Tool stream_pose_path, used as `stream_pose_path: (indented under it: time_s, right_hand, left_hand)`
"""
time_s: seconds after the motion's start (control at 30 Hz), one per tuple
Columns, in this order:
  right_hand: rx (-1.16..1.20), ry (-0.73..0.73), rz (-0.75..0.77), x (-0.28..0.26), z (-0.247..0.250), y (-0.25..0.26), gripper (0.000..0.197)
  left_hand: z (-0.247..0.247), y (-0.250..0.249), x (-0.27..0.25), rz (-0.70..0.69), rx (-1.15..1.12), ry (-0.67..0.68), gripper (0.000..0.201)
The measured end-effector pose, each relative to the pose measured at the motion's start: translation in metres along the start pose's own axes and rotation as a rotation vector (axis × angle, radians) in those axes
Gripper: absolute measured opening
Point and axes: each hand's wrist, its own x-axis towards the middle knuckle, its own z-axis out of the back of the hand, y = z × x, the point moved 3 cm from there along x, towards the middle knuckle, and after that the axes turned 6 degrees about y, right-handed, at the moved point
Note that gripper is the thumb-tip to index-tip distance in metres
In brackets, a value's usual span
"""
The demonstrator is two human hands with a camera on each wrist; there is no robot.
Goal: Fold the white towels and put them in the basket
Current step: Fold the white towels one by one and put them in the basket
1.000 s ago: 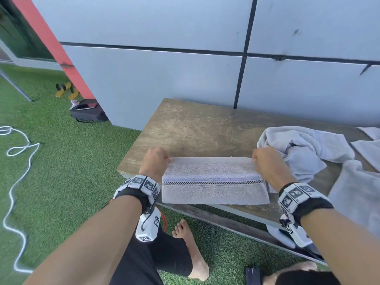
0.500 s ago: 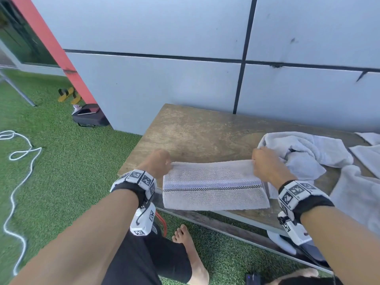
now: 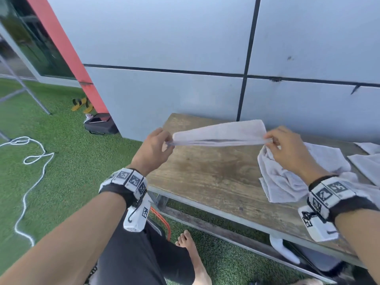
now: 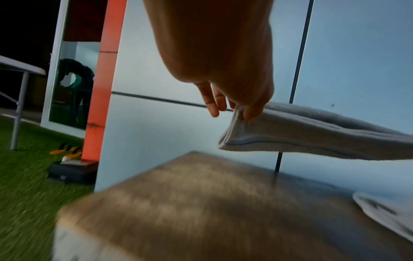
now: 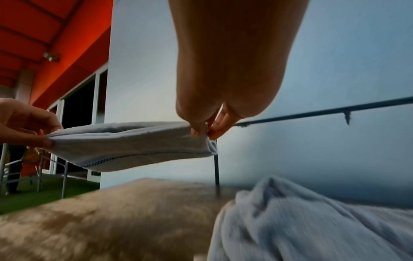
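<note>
A folded white towel (image 3: 220, 133) with a dark stitched stripe hangs stretched in the air above the wooden table (image 3: 207, 179). My left hand (image 3: 158, 148) pinches its left end between thumb and fingers, and my right hand (image 3: 285, 147) pinches its right end. The left wrist view shows the towel (image 4: 312, 134) gripped at its corner by the left hand (image 4: 241, 109). In the right wrist view the towel (image 5: 134, 144) sags between both hands, the right hand (image 5: 205, 130) pinching its end. No basket is visible.
A crumpled white towel (image 3: 287, 177) lies on the table's right side, with more white cloth (image 3: 368, 163) at the right edge. A grey wall stands just behind the table. Green turf, a white rope (image 3: 28, 161), a black case (image 3: 100, 125) and sandals lie to the left.
The folded towel lay flat at the table's near edge with both hands gripping its ends; now both hands have lifted it off the table, up and away from me.
</note>
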Motion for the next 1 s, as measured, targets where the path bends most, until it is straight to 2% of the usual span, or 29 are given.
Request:
stream_pose_path:
  time_s: [0.07,0.13,0.17,0.27,0.3,0.37,0.43,0.5,0.63,0.8,0.87,0.93,1.0]
  right_hand:
    - [0.022,0.199,-0.062,-0.026,-0.019,-0.01,0.02]
    - [-0.018,0.407,-0.157,-0.05,-0.042,-0.023,0.02]
    - [-0.022,0.453,-0.215,-0.061,-0.051,-0.029,0.019]
    - [0.012,0.399,-0.342,-0.078,-0.065,-0.039,0.008]
    - [-0.004,0.382,-0.356,-0.079,-0.067,-0.039,0.01]
    - [-0.057,0.369,-0.392,-0.08,-0.069,-0.036,0.026]
    - [-0.076,0.347,-0.434,-0.078,-0.069,-0.032,0.039]
    - [-0.064,0.311,-0.469,-0.078,-0.071,-0.03,0.044]
    - [-0.023,0.259,-0.541,-0.079,-0.072,-0.034,0.037]
    - [-0.074,0.278,-0.511,-0.074,-0.066,-0.029,0.037]
    - [-0.085,0.34,-0.504,-0.071,-0.064,-0.028,0.037]
    - [-0.135,0.477,-0.524,-0.068,-0.063,-0.028,0.037]
    - [-0.181,0.531,-0.557,-0.065,-0.06,-0.027,0.033]
  left_hand:
    - [-0.02,0.004,-0.025,0.062,-0.018,0.121,0.014]
    - [-0.04,0.007,-0.048,0.199,-0.043,0.311,0.014]
    - [-0.048,0.007,-0.057,0.271,-0.064,0.37,0.014]
    - [-0.064,0.006,-0.069,0.48,-0.12,0.367,0.016]
    - [-0.068,0.006,-0.07,0.55,-0.128,0.351,0.018]
    - [-0.073,0.005,-0.07,0.655,-0.126,0.359,0.026]
    - [-0.079,0.002,-0.069,0.687,-0.13,0.365,0.045]
    - [-0.081,-0.002,-0.069,0.684,-0.145,0.364,0.053]
    - [-0.083,0.0,-0.071,0.737,-0.183,0.322,0.046]
    - [-0.076,0.009,-0.069,0.721,-0.173,0.24,0.042]
    - [-0.075,0.011,-0.069,0.733,-0.168,0.252,0.043]
    - [-0.076,0.01,-0.07,0.748,-0.17,0.286,0.043]
    - [-0.077,0.007,-0.068,0.762,-0.171,0.26,0.031]
